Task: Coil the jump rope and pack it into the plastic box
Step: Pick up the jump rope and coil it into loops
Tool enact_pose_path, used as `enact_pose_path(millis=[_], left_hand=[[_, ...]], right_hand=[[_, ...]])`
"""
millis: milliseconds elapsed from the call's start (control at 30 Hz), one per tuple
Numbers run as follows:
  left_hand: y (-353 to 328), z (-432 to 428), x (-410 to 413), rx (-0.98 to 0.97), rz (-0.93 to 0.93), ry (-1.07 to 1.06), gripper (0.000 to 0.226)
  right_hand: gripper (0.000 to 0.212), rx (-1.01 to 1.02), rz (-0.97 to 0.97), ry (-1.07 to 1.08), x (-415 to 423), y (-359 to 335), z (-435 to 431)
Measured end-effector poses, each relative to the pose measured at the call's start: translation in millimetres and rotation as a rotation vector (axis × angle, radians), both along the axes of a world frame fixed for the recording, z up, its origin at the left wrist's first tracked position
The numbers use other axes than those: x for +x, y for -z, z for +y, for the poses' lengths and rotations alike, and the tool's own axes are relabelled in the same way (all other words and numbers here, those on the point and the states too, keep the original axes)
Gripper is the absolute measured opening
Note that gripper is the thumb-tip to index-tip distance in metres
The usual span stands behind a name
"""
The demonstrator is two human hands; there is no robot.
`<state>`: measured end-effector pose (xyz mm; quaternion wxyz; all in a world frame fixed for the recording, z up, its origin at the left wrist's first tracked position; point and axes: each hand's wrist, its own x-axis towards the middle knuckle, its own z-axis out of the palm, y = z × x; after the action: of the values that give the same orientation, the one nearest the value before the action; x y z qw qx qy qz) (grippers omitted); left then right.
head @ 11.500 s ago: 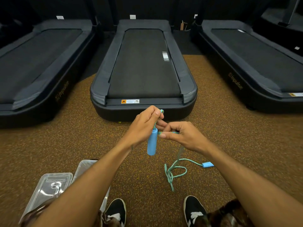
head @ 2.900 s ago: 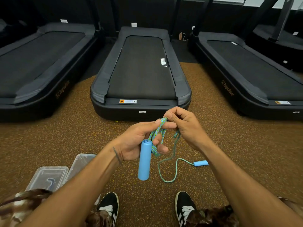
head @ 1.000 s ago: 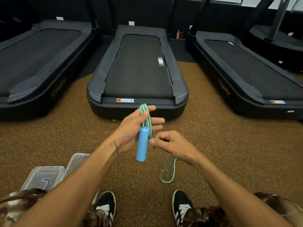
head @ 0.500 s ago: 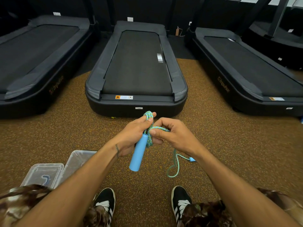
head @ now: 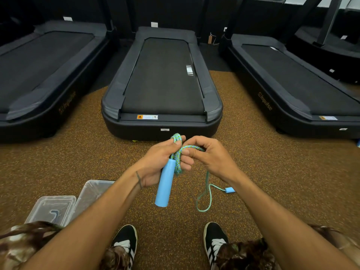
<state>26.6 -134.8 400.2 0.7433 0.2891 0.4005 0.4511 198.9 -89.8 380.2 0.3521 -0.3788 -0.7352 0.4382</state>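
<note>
My left hand (head: 158, 162) grips a light blue jump rope handle (head: 164, 189), which hangs downward, together with several loops of green-blue braided rope (head: 177, 152) coiled along it. My right hand (head: 211, 155) pinches a strand of that rope beside the coil. The free rope (head: 204, 199) drops from my right hand to the floor and ends at the second blue handle (head: 229, 190), lying on the carpet. A clear plastic box (head: 91, 193) and its lid (head: 52, 208) sit on the floor at lower left, partly hidden by my left arm.
Three black treadmills stand ahead: the middle treadmill (head: 161, 90), one on the left (head: 39, 75), one on the right (head: 296, 84). My two black shoes (head: 124, 244) (head: 214, 240) rest on the brown speckled carpet (head: 272, 172).
More rope has been wound onto the coil in my left hand. The loose length on the floor is shorter, and the second handle has been dragged closer.
</note>
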Motion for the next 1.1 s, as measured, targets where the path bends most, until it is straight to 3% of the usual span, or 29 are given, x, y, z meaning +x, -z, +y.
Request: enact_pose_path(millis=[233, 367, 733, 967, 1100], left_hand=[[9.1, 0.8, -2.5, 0.017, 0.138, -0.044, 0.036], [5.4, -5.8, 2.5, 0.069, 0.199, 0.073, 0.034], [13.5, -4.3, -12.6, 0.002, 0.110, 0.265, 0.044], [8.3, -5.7, -14.3, 0.057, 0.025, 0.359, 0.048], [5.9, -6.5, -11.8, 0.075, -0.047, 0.285, 0.046]], right_hand=[[0.013, -0.112, 0.036, -0.181, 1.9, -12.3, -3.6], [0.013, -0.041, 0.036, -0.083, -1.1, -14.4, 7.0], [0.007, -0.161, 0.183, -0.030, -4.1, -10.2, 13.4], [0.011, -0.144, 0.154, 0.000, -0.1, -3.5, 18.7], [0.016, -0.182, 0.108, 0.006, -2.9, 5.1, 14.6]])
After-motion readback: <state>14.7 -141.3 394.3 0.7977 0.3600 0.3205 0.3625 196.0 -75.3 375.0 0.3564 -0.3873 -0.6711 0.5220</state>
